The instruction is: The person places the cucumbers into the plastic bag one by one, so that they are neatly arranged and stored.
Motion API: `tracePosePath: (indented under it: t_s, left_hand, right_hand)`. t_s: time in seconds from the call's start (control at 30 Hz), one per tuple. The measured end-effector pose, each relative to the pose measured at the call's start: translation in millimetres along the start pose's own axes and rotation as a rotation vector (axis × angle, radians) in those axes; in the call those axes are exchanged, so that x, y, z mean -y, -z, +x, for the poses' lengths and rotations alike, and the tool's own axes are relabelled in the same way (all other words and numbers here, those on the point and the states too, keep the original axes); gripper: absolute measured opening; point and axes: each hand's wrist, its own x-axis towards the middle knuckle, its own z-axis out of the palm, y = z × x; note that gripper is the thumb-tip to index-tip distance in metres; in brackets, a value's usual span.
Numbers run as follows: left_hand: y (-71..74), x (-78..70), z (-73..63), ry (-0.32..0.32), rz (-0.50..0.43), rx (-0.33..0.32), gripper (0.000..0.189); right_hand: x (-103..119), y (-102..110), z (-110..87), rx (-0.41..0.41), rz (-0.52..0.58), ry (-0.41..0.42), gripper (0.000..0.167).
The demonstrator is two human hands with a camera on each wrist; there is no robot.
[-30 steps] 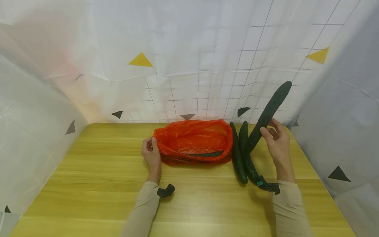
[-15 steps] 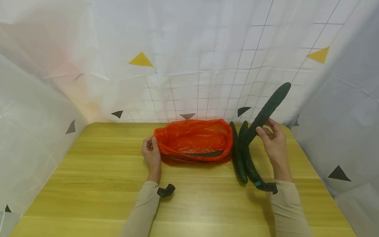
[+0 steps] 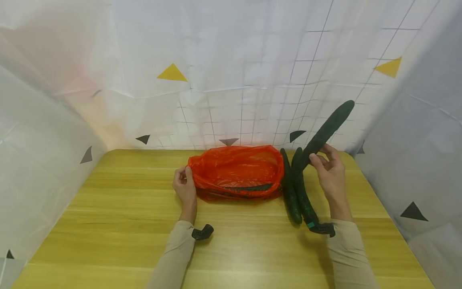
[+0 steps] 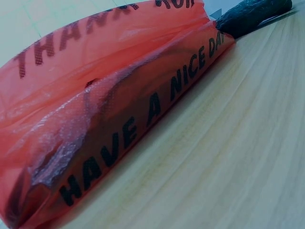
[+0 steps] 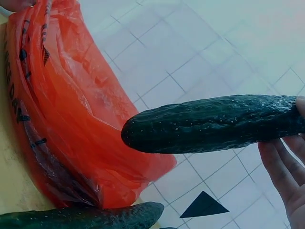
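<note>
I see the right hand (image 3: pixel 330 174) gripping a long cucumber (image 3: pixel 329 125) between thumb and fingers, raised over the right side of the table (image 3: pixel 234 253). Its long axis is a steep slant in the head view: the top end points up and to the right, the bottom end down and left. My right wrist view shows it running nearly level, with its blunt free end aimed left, toward the red bag (image 3: pixel 242 166).

The left hand (image 3: pixel 185 188) pinches the bag's left edge; the bag lies lengthwise from left to right, its mouth gaping. Just beside its right end, 2 cucumbers rest on the table, the left cucumber (image 3: pixel 290 192) and the right cucumber (image 3: pixel 301 190), near ends angled slightly right.

Dark on dark, the raised bottom end blends into the right cucumber, so I can't tell whether they touch. The right wrist picture crops the gripped part at its edge. The right cucumber's near end meets the black wrist camera (image 3: pixel 322 228), where I lose its outline. Inside the bag, I make out 1 dark green strip (image 3: pixel 250 188), partly covered by the front wall.
</note>
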Motion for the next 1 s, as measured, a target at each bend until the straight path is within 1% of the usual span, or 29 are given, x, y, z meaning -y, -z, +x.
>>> tracePosePath:
  t_s: [0.17,0.3,0.4,0.5,0.63,0.77,0.9,1.0]
  left_hand:
    - [-0.7,0.2,0.8,-0.015,-0.025,-0.004,0.025]
    - [-1.5,-0.1,0.3,-0.015,-0.025,0.013,0.026]
    - [-1.5,0.2,-0.2,-0.017,-0.014,0.002,0.025]
    - [-1.4,1.2,-0.4,-0.022,-0.007,-0.007,0.024]
    - [-0.3,1.4,0.4,-0.023,-0.013,0.004,0.025]
    - [0.7,1.7,0.4,-0.003,-0.017,0.02,0.027]
    - [1.1,1.5,0.1,0.014,-0.006,0.026,0.027]
    - [0.8,1.5,0.3,0.011,-0.003,0.022,0.027]
  right_hand:
    - [0.0,-4.2,0.5,0.022,0.065,0.032,0.045]
    - [0.3,-6.8,0.2,0.023,0.103,0.05,0.045]
    - [0.8,-9.0,-0.3,0.032,0.121,0.057,0.045]
    - [1.4,-10.7,-1.2,0.03,0.115,0.061,0.045]
    - [1.7,-14.3,-1.9,0.016,0.083,0.044,0.044]
    - [0.9,-17.0,-2.9,0.012,0.048,0.032,0.046]
    - [-0.3,-20.5,-3.2,0.03,0.048,0.053,0.047]
    - [-2.0,-23.2,-3.4,0.048,0.045,0.074,0.048]
